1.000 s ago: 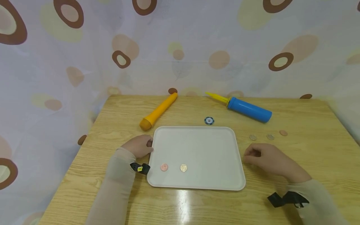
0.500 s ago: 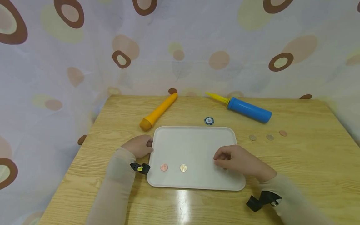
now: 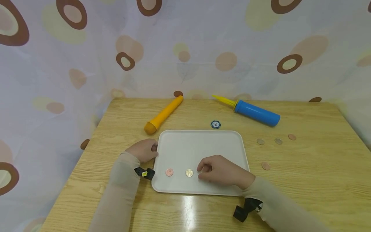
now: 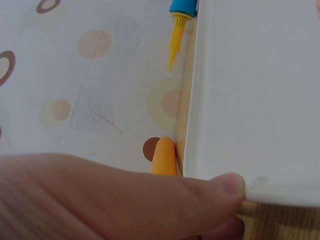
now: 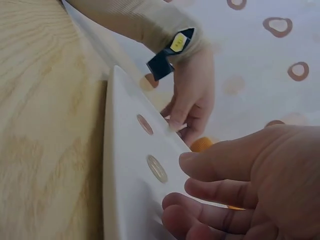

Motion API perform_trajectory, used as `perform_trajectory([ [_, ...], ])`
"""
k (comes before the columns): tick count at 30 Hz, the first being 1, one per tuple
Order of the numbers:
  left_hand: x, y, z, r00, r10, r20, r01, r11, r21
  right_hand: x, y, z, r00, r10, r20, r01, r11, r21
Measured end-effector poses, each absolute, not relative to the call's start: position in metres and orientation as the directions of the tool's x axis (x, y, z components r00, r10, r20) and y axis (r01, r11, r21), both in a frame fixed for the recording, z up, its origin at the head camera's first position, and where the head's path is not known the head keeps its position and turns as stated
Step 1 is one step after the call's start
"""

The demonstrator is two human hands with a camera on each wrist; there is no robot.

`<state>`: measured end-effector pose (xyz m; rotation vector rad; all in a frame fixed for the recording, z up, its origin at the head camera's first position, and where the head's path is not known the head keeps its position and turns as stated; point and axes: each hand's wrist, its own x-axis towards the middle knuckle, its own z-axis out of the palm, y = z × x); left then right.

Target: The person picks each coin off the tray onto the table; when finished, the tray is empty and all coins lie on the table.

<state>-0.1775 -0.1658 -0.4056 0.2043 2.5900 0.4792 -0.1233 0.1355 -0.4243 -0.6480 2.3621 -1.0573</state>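
Observation:
A white tray (image 3: 200, 145) lies on the wooden table, with a copper coin (image 3: 169, 172) and a gold-coloured coin (image 3: 189, 173) near its front left. My left hand (image 3: 143, 150) grips the tray's left edge; in the left wrist view its thumb (image 4: 231, 184) presses on the rim. My right hand (image 3: 221, 170) is over the tray, just right of the gold-coloured coin, its fingers loosely bent. In the right wrist view, thumb and fingers stand apart with nothing between them. To the tray's right lies another copper coin (image 3: 265, 166).
Two silver-coloured coins, one nearer (image 3: 261, 141) and one farther right (image 3: 278, 141), lie beside a copper coin (image 3: 292, 137). Behind the tray are a poker chip (image 3: 215, 124), an orange microphone-shaped stick (image 3: 163, 115) and a blue hand pump (image 3: 256, 112). A patterned curtain (image 3: 203, 38) hangs behind.
My right hand has moved left from beside the tray to over it, near the gold-coloured coin, uncovering a copper coin on the table. The left hand has stayed at the tray's edge.

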Motion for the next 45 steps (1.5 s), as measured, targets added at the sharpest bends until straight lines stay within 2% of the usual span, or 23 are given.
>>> perform_trajectory([
  [13, -0.177, -0.166, -0.405, -0.865, 0.257, -0.43, 0.085, 0.921, 0.38, -0.117, 0.104, -0.427, -0.765, -0.604, -0.225, -0.308, 0.649, -0.695],
  [20, -0.177, -0.166, -0.404, -0.866, 0.258, -0.428, 0.083, 0.919, 0.386, -0.115, 0.103, -0.428, -0.753, -0.635, -0.175, -0.385, 0.639, -0.666],
  [27, -0.176, -0.166, -0.403, -0.866, 0.256, -0.43, 0.082, 0.92, 0.383, -0.115, 0.102, -0.429, -0.766, -0.615, -0.185, -0.361, 0.651, -0.668],
  [35, -0.176, -0.165, -0.403, -0.865, 0.254, -0.433, 0.076, 0.919, 0.387, -0.116, 0.103, -0.428, -0.751, -0.635, -0.182, -0.395, 0.652, -0.647],
  [40, -0.177, -0.165, -0.403, -0.867, 0.245, -0.435, 0.073, 0.924, 0.376, -0.117, 0.108, -0.43, -0.765, -0.621, -0.167, -0.362, 0.63, -0.687],
  [45, -0.176, -0.166, -0.402, -0.866, 0.238, -0.439, 0.064, 0.925, 0.375, -0.12, 0.117, -0.432, -0.771, -0.601, -0.21, -0.252, 0.59, -0.767],
])
